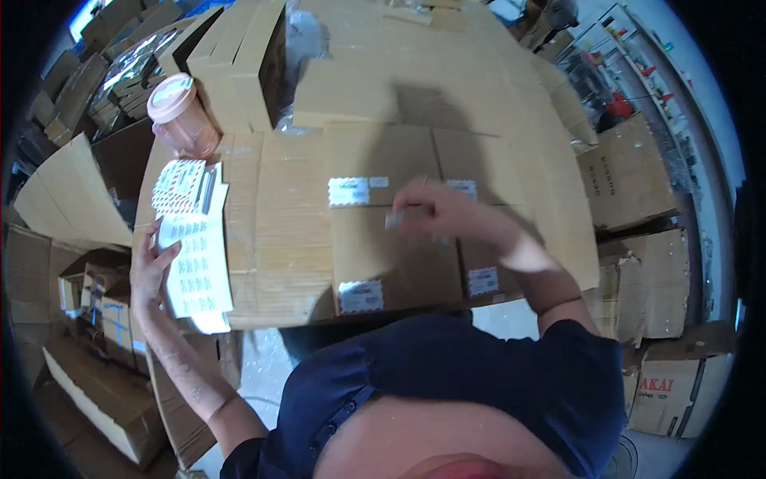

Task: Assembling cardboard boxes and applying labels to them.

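A small sticker is pinched in the right hand and held just above the flat cardboard boxes, near stickers already stuck there. A sheet of stickers is pressed flat by the open left hand at the boxes' edge, so it is kept from sliding. A pink cup is set at the far corner.

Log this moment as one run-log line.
left hand: on sticker sheet | right hand: pinching a small sticker over cardboard box | pink cup: behind
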`<control>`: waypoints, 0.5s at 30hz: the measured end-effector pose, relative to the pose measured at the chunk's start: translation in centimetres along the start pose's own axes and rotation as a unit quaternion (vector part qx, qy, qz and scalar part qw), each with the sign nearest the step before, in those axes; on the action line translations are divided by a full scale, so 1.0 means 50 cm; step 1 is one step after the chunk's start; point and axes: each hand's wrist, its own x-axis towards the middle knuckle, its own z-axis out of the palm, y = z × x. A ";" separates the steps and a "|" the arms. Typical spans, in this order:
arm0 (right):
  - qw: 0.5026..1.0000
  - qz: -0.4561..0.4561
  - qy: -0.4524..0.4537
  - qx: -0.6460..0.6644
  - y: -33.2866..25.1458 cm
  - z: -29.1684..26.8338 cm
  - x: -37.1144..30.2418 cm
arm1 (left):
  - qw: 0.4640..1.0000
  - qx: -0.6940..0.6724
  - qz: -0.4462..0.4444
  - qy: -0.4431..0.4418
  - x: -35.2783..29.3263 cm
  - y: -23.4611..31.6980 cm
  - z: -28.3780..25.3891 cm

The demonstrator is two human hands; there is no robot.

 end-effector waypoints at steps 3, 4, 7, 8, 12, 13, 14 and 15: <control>0.994 0.019 -0.095 0.052 -0.038 0.043 -0.049 | 0.997 -0.076 -0.015 -0.003 -0.021 0.018 0.013; 0.994 0.024 -0.093 0.043 -0.046 0.055 -0.065 | 0.996 -0.091 -0.018 0.001 -0.024 0.023 0.012; 0.997 0.038 -0.060 0.034 -0.034 0.097 -0.088 | 0.998 -0.059 0.006 0.014 -0.019 0.013 0.026; 0.997 0.040 -0.061 0.036 -0.028 0.105 -0.094 | 0.998 -0.046 0.038 0.016 -0.018 0.007 0.028; 0.998 0.057 -0.023 0.025 -0.027 0.116 -0.093 | 0.996 0.067 0.027 0.061 -0.028 -0.002 0.031; 0.997 0.063 -0.030 0.034 -0.026 0.117 -0.085 | 0.990 0.105 0.022 0.086 -0.025 -0.011 0.028; 0.996 0.067 -0.042 0.044 -0.024 0.117 -0.081 | 0.990 0.111 0.006 0.087 -0.025 -0.013 0.027; 0.996 0.073 -0.037 0.038 -0.020 0.110 -0.075 | 0.992 0.089 0.022 0.083 -0.018 -0.010 0.027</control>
